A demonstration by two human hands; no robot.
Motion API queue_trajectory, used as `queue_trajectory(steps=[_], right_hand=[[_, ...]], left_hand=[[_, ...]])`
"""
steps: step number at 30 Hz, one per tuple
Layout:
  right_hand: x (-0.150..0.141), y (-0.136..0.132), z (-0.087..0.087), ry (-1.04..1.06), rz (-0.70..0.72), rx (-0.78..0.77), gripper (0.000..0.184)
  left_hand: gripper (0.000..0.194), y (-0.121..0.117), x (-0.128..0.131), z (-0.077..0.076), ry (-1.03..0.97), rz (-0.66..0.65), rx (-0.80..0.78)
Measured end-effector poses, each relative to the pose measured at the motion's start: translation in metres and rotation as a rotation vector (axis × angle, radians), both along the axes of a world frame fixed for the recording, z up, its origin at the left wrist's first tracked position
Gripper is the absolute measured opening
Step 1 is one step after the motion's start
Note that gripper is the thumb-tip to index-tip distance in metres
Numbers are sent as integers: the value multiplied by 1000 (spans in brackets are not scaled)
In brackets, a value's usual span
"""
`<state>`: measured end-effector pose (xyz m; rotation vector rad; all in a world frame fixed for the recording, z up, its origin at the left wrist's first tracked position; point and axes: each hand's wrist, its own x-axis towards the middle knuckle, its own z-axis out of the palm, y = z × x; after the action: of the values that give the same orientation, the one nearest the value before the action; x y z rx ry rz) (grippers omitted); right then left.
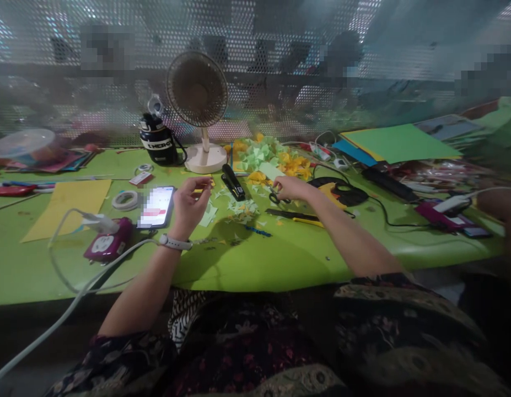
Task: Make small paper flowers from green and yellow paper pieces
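Right now, your right hand [292, 188] grasps black scissors [279, 197].
Your left hand [191, 203] curls, grip unclear, by a yellow paper scrap [202, 190]; the black tumbler [158, 149] shows blurry capitals.

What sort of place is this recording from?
Probably a paper-craft workspace: a green-topped table holds sheets of coloured card, a black stapler and a heap of cut green and yellow paper, and the right hand holds small scissors.
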<state>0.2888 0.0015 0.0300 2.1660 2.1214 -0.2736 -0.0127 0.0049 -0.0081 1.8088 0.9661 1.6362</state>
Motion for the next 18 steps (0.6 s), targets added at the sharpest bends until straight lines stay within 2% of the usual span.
queue_trajectory(steps=[3, 7, 10, 12, 15, 18], right_hand=[[-12, 6, -4, 81, -3, 42, 52], [-17, 11, -13, 136, 42, 94, 39], [3, 12, -14, 107, 19, 116, 36], [21, 13, -15, 49, -18, 38, 42], [42, 15, -16, 77, -27, -60, 49], [47, 17, -19, 160, -46, -126, 41]], left_hand=[[17, -1, 0, 1, 1, -6, 8], [16, -2, 0, 3, 27, -1, 33], [16, -3, -1, 3, 48, 6, 52], [17, -3, -1, 3, 55, 6, 59], [17, -2, 0, 2, 72, -1, 72], [15, -3, 1, 2, 92, 2, 76]])
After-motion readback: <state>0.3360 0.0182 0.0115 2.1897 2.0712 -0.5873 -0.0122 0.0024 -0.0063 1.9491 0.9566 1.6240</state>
